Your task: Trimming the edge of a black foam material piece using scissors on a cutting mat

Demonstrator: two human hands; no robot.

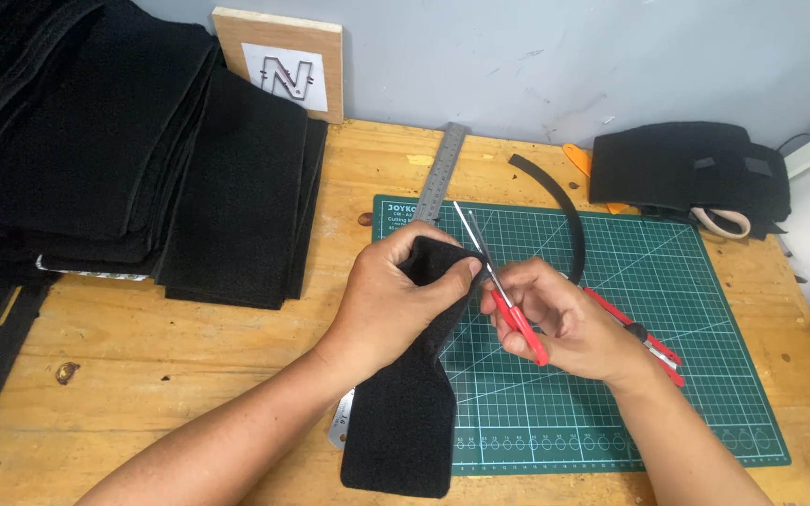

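Ruler [441,173] partly under black fabric strip [405,412]

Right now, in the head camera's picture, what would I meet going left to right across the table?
Stack of black fabric → left hand gripping a black fabric strip → red-handled scissors in the right hand → red utility knife on the green cutting mat → folded black fabric bundle.

Even, bright, diffuse light fills the scene, seemingly from above. Shadows are soft and short beneath the forearms on the bench [189,375]. The black fabric stack [124,150] swallows detail, reading nearly flat. Focus is sharp at centre; slight wide-angle bending shows towards the edges. No strong glare.
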